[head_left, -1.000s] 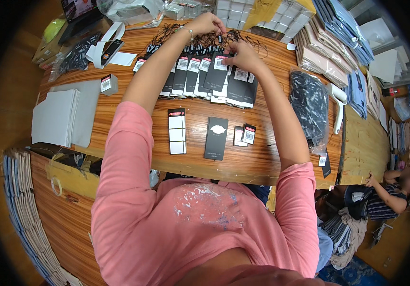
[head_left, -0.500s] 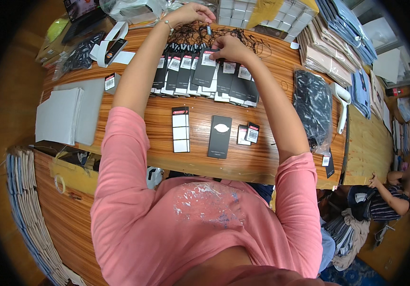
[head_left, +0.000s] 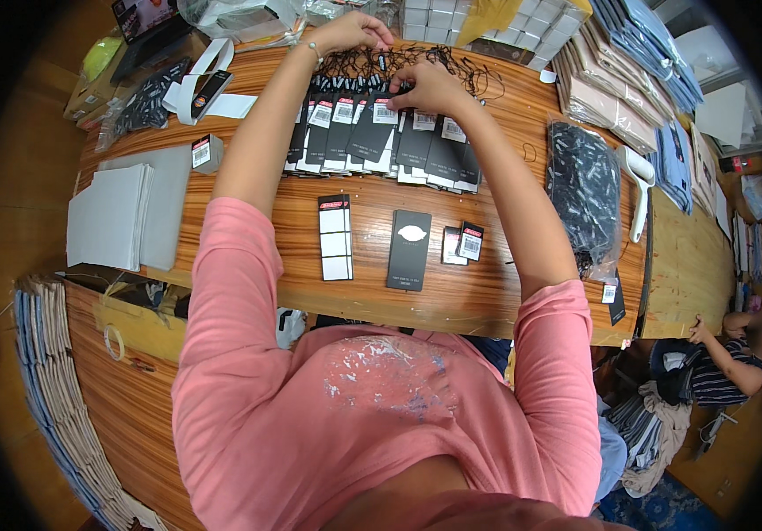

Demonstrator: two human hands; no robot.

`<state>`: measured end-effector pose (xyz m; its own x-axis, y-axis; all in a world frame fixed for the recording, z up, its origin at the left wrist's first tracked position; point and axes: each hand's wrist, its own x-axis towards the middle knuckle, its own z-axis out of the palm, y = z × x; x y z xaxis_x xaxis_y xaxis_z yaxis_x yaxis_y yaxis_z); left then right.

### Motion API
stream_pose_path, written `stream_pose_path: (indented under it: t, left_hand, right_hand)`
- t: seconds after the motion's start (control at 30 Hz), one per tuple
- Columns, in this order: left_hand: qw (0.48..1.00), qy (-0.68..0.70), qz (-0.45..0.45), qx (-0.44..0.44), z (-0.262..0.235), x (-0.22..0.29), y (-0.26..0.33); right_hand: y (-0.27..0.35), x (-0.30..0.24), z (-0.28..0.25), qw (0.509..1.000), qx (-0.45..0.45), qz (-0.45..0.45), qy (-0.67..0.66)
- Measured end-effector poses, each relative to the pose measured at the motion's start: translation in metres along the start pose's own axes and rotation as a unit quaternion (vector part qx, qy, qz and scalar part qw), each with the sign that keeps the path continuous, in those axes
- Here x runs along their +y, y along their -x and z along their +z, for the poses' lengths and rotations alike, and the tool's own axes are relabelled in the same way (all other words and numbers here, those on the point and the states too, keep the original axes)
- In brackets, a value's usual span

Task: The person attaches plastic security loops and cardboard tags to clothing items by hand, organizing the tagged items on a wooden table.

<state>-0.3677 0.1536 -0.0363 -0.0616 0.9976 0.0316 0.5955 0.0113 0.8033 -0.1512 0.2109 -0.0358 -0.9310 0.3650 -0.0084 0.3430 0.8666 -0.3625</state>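
Note:
My right hand (head_left: 427, 87) pinches the upper right corner of a black hang tag (head_left: 367, 133) with a barcode sticker. Above it, my left hand (head_left: 352, 34) has its fingertips closed at the tag's thin black cord (head_left: 382, 62), whose small seal dangles beneath them. That tag lies over an overlapping row of similar hang tags (head_left: 447, 159), their tangled black cords (head_left: 474, 78) spread at the back. Closer to me lie a white card with a black and red top (head_left: 336, 243), a single black tag (head_left: 409, 252) and two small barcode tags (head_left: 469, 242).
At right are a plastic bag of black cords (head_left: 583, 195), a white-handled roller (head_left: 637, 190) and bagged folded garments (head_left: 607, 93). White sheets (head_left: 108, 217) and a small grey box (head_left: 208, 155) lie left. Boxed white items (head_left: 496, 22) stand behind. Another person (head_left: 735, 363) sits far right.
My left hand has dropped slightly toward the table, and the seal on the cord has come down with it. The held tag has settled lower onto the row; my right hand still grips it.

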Motion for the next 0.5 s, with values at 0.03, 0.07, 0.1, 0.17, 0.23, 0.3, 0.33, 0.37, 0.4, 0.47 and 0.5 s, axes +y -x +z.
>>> stream_pose_path:
  t: [0.03,0.07,0.1,0.17,0.23,0.3,0.33,0.37,0.4,0.47,0.5]
  left_hand:
    - [1.0,-0.009,-0.002,-0.002,0.001,-0.001,-0.001]
    - [1.0,-0.018,-0.004,-0.004,0.002,-0.001,-0.002]
    - [1.0,-0.011,0.004,-0.002,0.005,-0.001,-0.004]
    - [1.0,0.004,0.017,0.0,0.012,-0.003,-0.007]
    - [0.999,0.004,0.034,-0.018,0.015,-0.005,-0.009]
    - [0.999,-0.013,0.029,-0.02,0.019,-0.005,-0.006]
    - [0.999,-0.007,0.026,-0.018,0.02,-0.006,-0.009]
    - [1.0,0.0,0.021,-0.017,0.022,-0.01,-0.011]
    - [1.0,0.006,0.015,-0.016,0.024,-0.013,-0.013]
    - [0.999,-0.026,0.019,0.002,0.026,-0.016,-0.02]
    - [0.999,-0.041,0.019,0.012,0.027,-0.018,-0.021]
  right_hand:
    - [0.001,0.0,-0.001,1.0,0.023,-0.002,-0.01]
    - [0.002,0.001,-0.002,0.999,0.046,-0.003,-0.019]
    - [0.001,0.006,-0.006,0.997,0.051,-0.011,-0.056]
    - [0.001,0.013,-0.015,0.989,0.058,-0.027,-0.132]
    - [0.015,0.013,-0.027,0.98,0.08,-0.033,-0.177]
    - [0.042,0.003,-0.044,0.968,0.109,-0.063,-0.216]
    - [0.056,0.001,-0.052,0.966,0.109,-0.059,-0.225]
    - [0.07,0.001,-0.058,0.964,0.108,-0.056,-0.236]
    - [0.083,0.003,-0.063,0.962,0.107,-0.052,-0.246]
    - [0.112,0.01,-0.068,0.96,0.107,-0.019,-0.259]
    - [0.127,0.014,-0.07,0.958,0.104,-0.003,-0.266]
